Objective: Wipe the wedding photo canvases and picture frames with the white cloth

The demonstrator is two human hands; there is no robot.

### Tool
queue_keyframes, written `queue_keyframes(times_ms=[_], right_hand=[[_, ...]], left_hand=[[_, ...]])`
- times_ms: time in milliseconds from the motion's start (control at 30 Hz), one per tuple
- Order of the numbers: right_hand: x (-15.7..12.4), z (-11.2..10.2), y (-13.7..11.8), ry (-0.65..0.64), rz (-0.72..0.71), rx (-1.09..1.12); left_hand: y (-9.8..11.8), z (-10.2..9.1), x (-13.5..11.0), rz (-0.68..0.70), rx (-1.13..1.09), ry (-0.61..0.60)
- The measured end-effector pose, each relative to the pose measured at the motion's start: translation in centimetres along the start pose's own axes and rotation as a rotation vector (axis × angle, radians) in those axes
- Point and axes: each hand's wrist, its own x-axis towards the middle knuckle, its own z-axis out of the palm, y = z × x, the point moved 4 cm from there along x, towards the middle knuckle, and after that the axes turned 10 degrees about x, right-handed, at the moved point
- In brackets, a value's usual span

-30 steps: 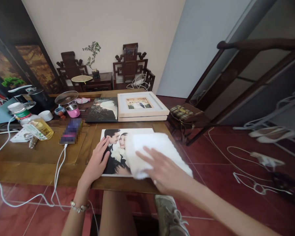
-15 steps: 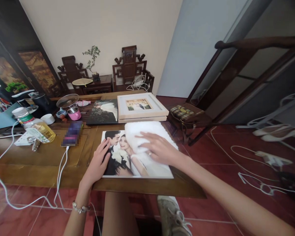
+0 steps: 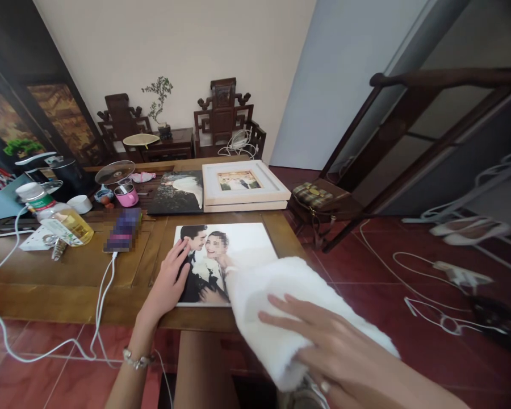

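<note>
A photo panel point(image 3: 249, 241) of a couple lies flat near the table's front edge. My left hand point(image 3: 172, 278) rests on its left side, fingers stretched out and nothing held. In my right hand point(image 3: 323, 335) is a white towel point(image 3: 281, 278), gripped at the panel's lower right. The towel covers that corner and hangs past the table edge. My right thumb is partly hidden by the towel.
Behind the panel on the wooden table point(image 3: 162, 315) are a dark photo panel point(image 3: 174, 196) and stacked white frames point(image 3: 247, 196). To the left sit a phone point(image 3: 123, 230) with a cable, a bottle point(image 3: 63, 221) and a pink cup point(image 3: 126, 195). A bag point(image 3: 313, 194) lies at right.
My right hand has drawn the towel toward me and to the right, from the panel's upper right over its lower right edge. The left hand stays in place.
</note>
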Motion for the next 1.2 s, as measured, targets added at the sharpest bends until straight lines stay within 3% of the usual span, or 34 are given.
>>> queue_keyframes(times_ms=[133,267,367,467,567,767,867,967,1067,1200], right_hand=[[0.8,-1.6,0.7,-0.016,0.091,0.038],[4.7,-2.2,6.2,0.019,0.226,0.010],[8.0,-2.1,10.6,0.143,0.259,-0.042],[9.5,-1.5,12.5,0.231,0.251,-0.065],[8.7,-0.4,10.6,0.260,0.176,-0.085],[3.6,2.5,1.3,0.320,-0.070,-0.025],[2.9,3.1,-0.7,0.349,-0.159,0.009],[4.7,2.8,0.7,0.287,-0.120,0.015],[8.3,1.8,3.9,0.218,0.002,0.008],[12.6,0.0,7.7,0.216,0.108,-0.039]], left_hand=[[0.0,-0.1,0.0,-0.002,0.010,-0.004],[0.0,-0.1,-0.1,-0.018,0.005,-0.020],[0.0,-0.1,-0.2,-0.027,0.001,-0.022],[0.0,-0.1,-0.1,-0.022,0.002,-0.024],[0.1,-0.1,-0.1,-0.013,0.001,-0.020],[0.2,0.0,0.0,-0.013,0.008,-0.004],[0.2,0.0,0.0,-0.013,0.005,-0.006],[0.2,-0.1,0.0,-0.002,0.001,-0.008],[0.1,-0.1,0.0,0.000,0.003,-0.015],[0.2,-0.1,0.0,0.006,0.002,-0.025]])
